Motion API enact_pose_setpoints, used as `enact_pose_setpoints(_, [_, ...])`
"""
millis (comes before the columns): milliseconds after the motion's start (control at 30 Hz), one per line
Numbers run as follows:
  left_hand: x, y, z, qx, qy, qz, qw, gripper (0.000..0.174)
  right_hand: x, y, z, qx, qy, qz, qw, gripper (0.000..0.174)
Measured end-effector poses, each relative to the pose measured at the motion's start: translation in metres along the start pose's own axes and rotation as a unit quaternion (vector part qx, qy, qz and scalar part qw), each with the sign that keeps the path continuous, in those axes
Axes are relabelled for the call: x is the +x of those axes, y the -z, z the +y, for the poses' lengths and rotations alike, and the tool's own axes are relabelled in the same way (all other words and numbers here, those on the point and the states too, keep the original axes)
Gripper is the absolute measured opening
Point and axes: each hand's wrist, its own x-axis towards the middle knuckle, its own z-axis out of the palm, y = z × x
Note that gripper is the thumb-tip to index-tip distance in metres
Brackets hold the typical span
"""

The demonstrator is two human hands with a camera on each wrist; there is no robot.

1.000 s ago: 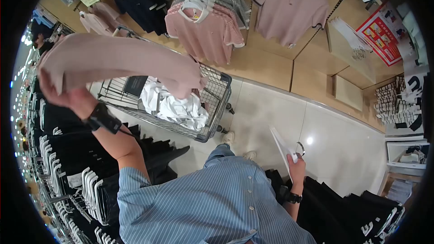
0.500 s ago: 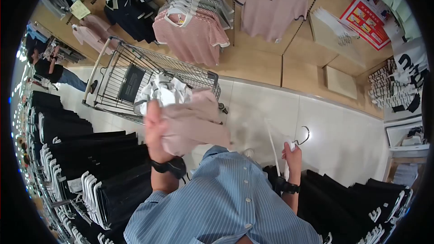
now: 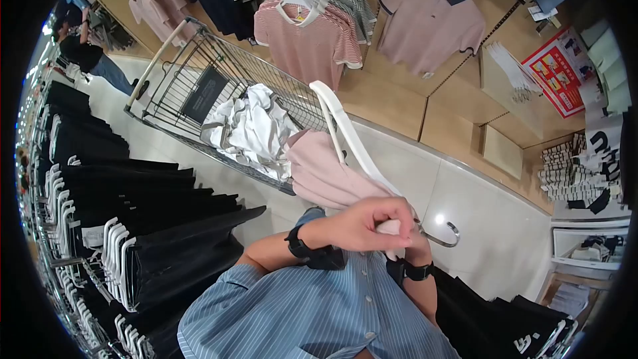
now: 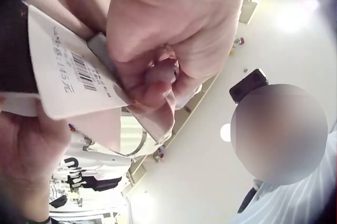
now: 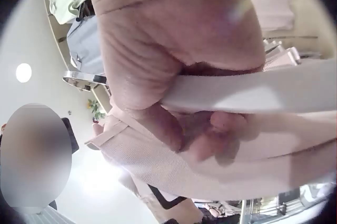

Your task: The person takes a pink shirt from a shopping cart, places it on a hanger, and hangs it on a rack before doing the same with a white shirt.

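Bright, even overhead shop light; a glare spot shines on the glossy floor (image 3: 438, 218). The head view bends inside a black round edge. The 2 wrist views are blurred.

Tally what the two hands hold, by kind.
shirt, pink: 1
hanger, white: 1
tag, paper, with a barcode: 1
Total: 3
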Motion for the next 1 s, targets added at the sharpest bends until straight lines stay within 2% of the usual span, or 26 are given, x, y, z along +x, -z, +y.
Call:
enact_pose_setpoints(100, [-0.011,0.014,0.014,-0.052,0.020,0.102,0.993,0.019,0.027,-0.015,0.003,-0.111,0.024,0.033,0.993,0.065])
enact_pose_setpoints(133, [-0.017,0.021,0.018,-0.053,0.018,0.117,0.992,0.020,0.034,-0.020,0.000,-0.101,0.011,0.046,0.994,0.065])
enact_pose_setpoints(167, [-0.023,0.027,0.026,-0.038,0.015,0.101,0.994,0.018,0.041,-0.027,-0.008,-0.093,0.000,0.059,0.994,0.065])
enact_pose_setpoints(233, [-0.038,0.038,0.042,-0.010,0.011,0.068,0.998,0.014,0.039,-0.033,-0.025,-0.031,-0.003,0.117,0.993,0.051])
enact_pose_setpoints(300, [-0.059,0.070,0.056,0.130,0.006,-0.001,0.991,0.014,0.037,-0.019,-0.031,0.044,0.025,0.153,0.987,0.043])
enact_pose_setpoints(333, [-0.075,0.084,0.053,0.114,0.036,0.061,0.991,0.017,0.032,-0.023,-0.041,0.042,0.040,0.201,0.978,0.038])
enact_pose_setpoints(367, [-0.093,0.099,0.044,0.097,0.066,0.123,0.985,0.026,0.027,-0.030,-0.052,0.044,0.037,0.238,0.969,0.039])
enact_pose_setpoints(400, [-0.117,0.123,0.026,0.058,0.190,0.187,0.962,0.037,0.021,-0.037,-0.064,0.046,0.036,0.276,0.960,0.041])
enact_pose_setpoints(433, [-0.145,0.151,-0.002,0.017,0.310,0.247,0.918,0.048,0.017,-0.045,-0.073,0.047,0.034,0.312,0.948,0.043])
enact_pose_setpoints(467, [-0.164,0.170,-0.033,-0.024,0.423,0.300,0.855,0.059,0.017,-0.051,-0.075,0.065,0.068,0.344,0.934,0.048])
enact_pose_setpoints(533, [-0.181,0.187,-0.100,-0.145,0.530,0.257,0.795,0.063,0.018,-0.061,-0.077,0.115,0.138,0.378,0.908,0.055])
enact_pose_setpoints(567, [-0.182,0.187,-0.124,-0.205,0.578,0.229,0.756,0.066,0.012,-0.057,-0.076,0.136,0.168,0.347,0.912,0.060])
enact_pose_setpoints(600, [-0.175,0.182,-0.138,-0.322,0.467,0.287,0.772,0.061,0.006,-0.054,-0.076,0.158,0.196,0.315,0.915,0.064])
enact_pose_setpoints(633, [-0.167,0.172,-0.152,-0.432,0.343,0.338,0.763,0.057,-0.001,-0.050,-0.076,0.181,0.222,0.280,0.916,0.068])
enact_pose_setpoints(667, [-0.160,0.167,-0.163,-0.528,0.209,0.380,0.731,0.054,-0.006,-0.041,-0.076,0.183,0.256,0.205,0.927,0.068])
enact_pose_setpoints(700, [-0.152,0.172,-0.173,-0.482,0.193,0.426,0.741,0.051,-0.010,-0.034,-0.077,0.184,0.292,0.128,0.930,0.068])
enact_pose_setpoints(733, [-0.145,0.179,-0.182,-0.434,0.176,0.471,0.747,0.049,-0.013,-0.032,-0.080,0.161,0.312,0.097,0.931,0.056])
enact_pose_setpoints(767, [-0.134,0.183,-0.184,-0.385,0.158,0.514,0.750,0.047,-0.016,-0.031,-0.082,0.146,0.296,0.171,0.929,0.055])
enact_pose_setpoints(833, [-0.112,0.189,-0.180,-0.386,0.122,0.523,0.750,0.042,-0.023,-0.029,-0.083,0.115,0.261,0.314,0.906,0.054])
enact_pose_setpoints(933, [-0.085,0.201,-0.163,-0.430,0.085,0.480,0.760,0.038,-0.037,-0.026,-0.082,0.073,0.205,0.518,0.827,0.051])
enact_pose_setpoints(1000, [-0.071,0.199,-0.148,-0.451,0.080,0.442,0.771,0.036,-0.068,0.030,-0.045,-0.061,0.097,0.507,0.854,0.047])
